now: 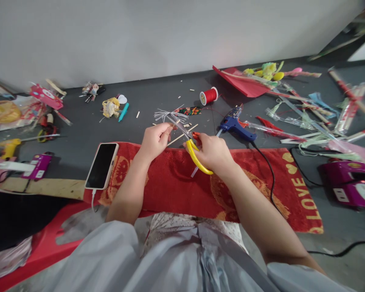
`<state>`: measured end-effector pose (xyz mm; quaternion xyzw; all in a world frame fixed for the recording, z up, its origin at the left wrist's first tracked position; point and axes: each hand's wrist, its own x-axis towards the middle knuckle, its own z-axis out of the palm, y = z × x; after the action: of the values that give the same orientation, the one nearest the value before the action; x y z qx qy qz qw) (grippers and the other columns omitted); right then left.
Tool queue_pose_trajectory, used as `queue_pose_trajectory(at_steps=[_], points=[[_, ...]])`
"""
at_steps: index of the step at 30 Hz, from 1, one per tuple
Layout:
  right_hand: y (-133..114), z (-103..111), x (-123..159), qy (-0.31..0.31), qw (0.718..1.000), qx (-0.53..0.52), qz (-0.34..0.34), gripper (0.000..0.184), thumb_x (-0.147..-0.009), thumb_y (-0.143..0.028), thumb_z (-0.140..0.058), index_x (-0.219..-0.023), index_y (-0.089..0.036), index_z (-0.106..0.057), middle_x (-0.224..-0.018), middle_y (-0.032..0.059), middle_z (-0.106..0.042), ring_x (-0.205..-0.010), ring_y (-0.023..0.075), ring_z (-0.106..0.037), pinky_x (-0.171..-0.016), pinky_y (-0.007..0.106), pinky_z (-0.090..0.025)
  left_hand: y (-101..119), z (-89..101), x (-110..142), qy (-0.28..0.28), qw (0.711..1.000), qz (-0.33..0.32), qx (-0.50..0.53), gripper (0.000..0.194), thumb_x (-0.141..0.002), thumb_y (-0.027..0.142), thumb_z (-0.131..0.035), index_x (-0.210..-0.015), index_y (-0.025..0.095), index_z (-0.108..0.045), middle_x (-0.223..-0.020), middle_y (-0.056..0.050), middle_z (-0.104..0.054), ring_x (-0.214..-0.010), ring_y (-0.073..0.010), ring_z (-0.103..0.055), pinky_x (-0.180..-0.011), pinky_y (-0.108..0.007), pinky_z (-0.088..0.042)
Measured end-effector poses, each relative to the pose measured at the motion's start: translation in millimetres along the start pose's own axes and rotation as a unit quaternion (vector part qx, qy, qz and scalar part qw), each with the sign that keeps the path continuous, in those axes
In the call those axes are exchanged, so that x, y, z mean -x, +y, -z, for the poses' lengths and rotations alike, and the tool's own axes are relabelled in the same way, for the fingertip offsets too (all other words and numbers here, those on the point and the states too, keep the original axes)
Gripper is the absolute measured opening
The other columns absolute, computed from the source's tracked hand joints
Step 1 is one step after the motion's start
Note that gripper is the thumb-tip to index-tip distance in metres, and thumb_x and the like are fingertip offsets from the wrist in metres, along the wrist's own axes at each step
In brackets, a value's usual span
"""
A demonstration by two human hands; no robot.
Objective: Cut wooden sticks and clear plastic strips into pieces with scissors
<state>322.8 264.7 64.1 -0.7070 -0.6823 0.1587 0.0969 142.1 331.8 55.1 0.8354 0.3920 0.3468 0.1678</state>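
My left hand (157,140) is closed, with thumb and forefinger pinched on what looks like a thin pale stick (177,122), mostly hidden by the fingers. My right hand (213,152) grips yellow-handled scissors (196,161), whose blades point up and left, close to the left fingertips. Something small and orange-red shows at the right fingertips, its kind unclear. Just beyond the hands lie a bundle of white wires (162,115) and a dark strip with a floral pattern (190,110). Several short pale stick pieces are scattered around the blades.
A red towel (176,182) covers the table's front edge, with a phone (102,165) at its left. A red thread spool (209,96) and a corded blue glue gun (237,126) stand beyond. Craft sticks and red paper (246,83) crowd the right; a purple power block (348,182) sits nearer.
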Motion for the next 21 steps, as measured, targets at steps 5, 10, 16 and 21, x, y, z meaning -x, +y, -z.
queue_pose_trajectory(at_steps=[5, 10, 16, 21], points=[[-0.6, -3.3, 0.0, 0.003, 1.0, 0.003, -0.001, 0.053, -0.089, -0.062, -0.041, -0.094, -0.013, -0.061, -0.085, 0.014, -0.071, -0.078, 0.0286, -0.068, -0.061, 0.032, -0.04, -2.9, -0.3, -0.3, -0.013, 1.0, 0.023, 0.014, 0.04, -0.095, 0.041, -0.042, -0.078, 0.015, -0.067, -0.055, 0.0, -0.059, -0.051, -0.0089, -0.051, -0.056, -0.021, -0.039], [3.3, -6.4, -2.0, 0.023, 1.0, -0.016, 0.012, 0.051, -0.087, -0.061, -0.045, -0.098, -0.012, -0.059, -0.087, 0.013, -0.071, -0.08, 0.0279, -0.067, -0.064, 0.032, -0.04, -5.4, 1.1, -2.4, -0.039, 0.987, 0.074, 0.136, 0.044, -0.092, 0.05, -0.046, -0.077, 0.014, -0.067, -0.05, 0.002, -0.053, -0.048, -0.0078, -0.048, -0.052, -0.021, -0.038], [8.1, -12.0, -2.9, 0.064, 0.994, -0.066, 0.061, 0.05, -0.087, -0.059, -0.045, -0.101, -0.013, -0.055, -0.087, 0.0126, -0.069, -0.076, 0.0244, -0.064, -0.067, 0.032, -0.04, -6.2, 1.5, -1.0, -0.086, 0.938, 0.135, 0.308, 0.042, -0.084, 0.055, -0.058, -0.078, 0.015, -0.068, -0.049, 0.004, -0.049, -0.036, -0.0026, -0.032, -0.036, -0.018, -0.025], [7.4, -9.7, 1.2, 0.079, 0.99, -0.084, 0.078, 0.052, -0.086, -0.063, -0.042, -0.099, -0.014, -0.053, -0.087, 0.0135, -0.068, -0.074, 0.0246, -0.062, -0.067, 0.033, -0.041, -4.3, 2.4, 1.5, -0.104, 0.901, 0.16, 0.389, 0.04, -0.082, 0.055, -0.062, -0.081, 0.016, -0.069, -0.047, 0.005, -0.048, -0.032, -0.0011, -0.027, -0.032, -0.017, -0.018]])
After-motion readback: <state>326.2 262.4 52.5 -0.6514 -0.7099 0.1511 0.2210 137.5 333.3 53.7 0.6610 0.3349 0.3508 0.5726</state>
